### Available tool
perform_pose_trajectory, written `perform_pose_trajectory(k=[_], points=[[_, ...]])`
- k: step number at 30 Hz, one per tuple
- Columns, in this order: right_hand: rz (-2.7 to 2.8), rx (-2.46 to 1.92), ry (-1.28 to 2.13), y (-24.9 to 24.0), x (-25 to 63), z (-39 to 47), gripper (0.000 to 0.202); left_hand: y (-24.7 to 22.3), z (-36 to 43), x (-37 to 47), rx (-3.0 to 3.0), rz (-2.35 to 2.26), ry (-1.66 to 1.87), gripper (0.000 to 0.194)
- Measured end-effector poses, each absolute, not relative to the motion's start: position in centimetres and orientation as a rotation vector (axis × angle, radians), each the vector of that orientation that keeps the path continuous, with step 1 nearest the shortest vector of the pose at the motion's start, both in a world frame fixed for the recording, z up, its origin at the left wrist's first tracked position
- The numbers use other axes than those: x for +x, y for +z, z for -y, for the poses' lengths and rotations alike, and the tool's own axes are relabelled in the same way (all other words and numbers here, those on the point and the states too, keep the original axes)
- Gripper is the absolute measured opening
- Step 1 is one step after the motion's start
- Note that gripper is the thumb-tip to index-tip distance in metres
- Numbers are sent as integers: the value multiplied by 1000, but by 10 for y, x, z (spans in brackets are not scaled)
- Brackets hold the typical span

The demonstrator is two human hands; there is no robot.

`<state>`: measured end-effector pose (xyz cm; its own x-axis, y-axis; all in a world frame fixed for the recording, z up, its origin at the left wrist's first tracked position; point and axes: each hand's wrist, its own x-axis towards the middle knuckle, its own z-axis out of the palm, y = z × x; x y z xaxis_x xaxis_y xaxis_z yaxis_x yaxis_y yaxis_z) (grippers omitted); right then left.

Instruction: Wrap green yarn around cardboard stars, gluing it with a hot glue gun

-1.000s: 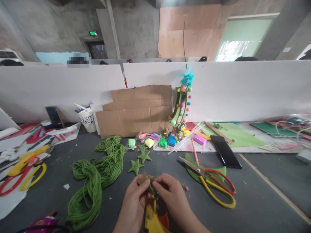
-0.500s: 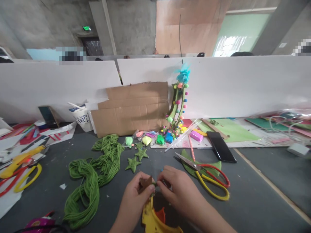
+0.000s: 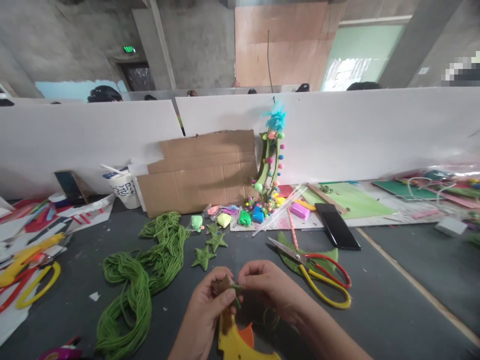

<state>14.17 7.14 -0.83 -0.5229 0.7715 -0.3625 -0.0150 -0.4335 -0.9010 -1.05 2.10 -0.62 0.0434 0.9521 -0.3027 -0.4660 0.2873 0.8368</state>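
Left hand (image 3: 210, 305): holds a brown-and-green piece (image 3: 226, 283). Right hand (image 3: 270, 285): curled just beside it; grip cannot be told. Below: glue gun (image 3: 236, 345). On bench (image 3: 397, 320): yarn (image 3: 164, 265), scissors (image 3: 301, 259).

Scissors (image 3: 302, 259) an obstacle rightward, free tabletop (image 3: 382, 295) beyond

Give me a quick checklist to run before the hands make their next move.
1. Cardboard piece held by the left hand: ok, pinched between thumb and fingers.
2. Right hand gripping a strand: cannot tell; its fingertips are beside the piece, but their contents are too small to see.
3. Yellow tool clear of the left hand: not ok, its narrow end sits right at the fingers.
4. Scissors clear of both hands: ok, off beyond the right hand.
5. Green yarn clear of the left forearm: ok, lying apart from it.
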Motion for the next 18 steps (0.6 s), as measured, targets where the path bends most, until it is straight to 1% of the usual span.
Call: perform_pose_trajectory(k=[2,4,7,12,16,18], points=[[1181,-1107,2040,-14,136,-68,20,-7,-22,-11,573,-980,1221,19],[1141,-1126,2030,-18,130,-65,18,-9,-23,-11,528,-967,1238,14],[1147,-1190,1898,-23,122,-60,14,-14,-25,-10,425,-992,1268,13],[1340,-1248,1484,-26,113,-51,11,-19,-26,-9,317,-1047,1307,20],[1909,-1195,922,-24,117,-44,18,-19,-28,-13,497,-1157,1329,18],[2095,-1213,725,-18,121,-43,17,-18,-29,-16,662,-1255,1327,18]])
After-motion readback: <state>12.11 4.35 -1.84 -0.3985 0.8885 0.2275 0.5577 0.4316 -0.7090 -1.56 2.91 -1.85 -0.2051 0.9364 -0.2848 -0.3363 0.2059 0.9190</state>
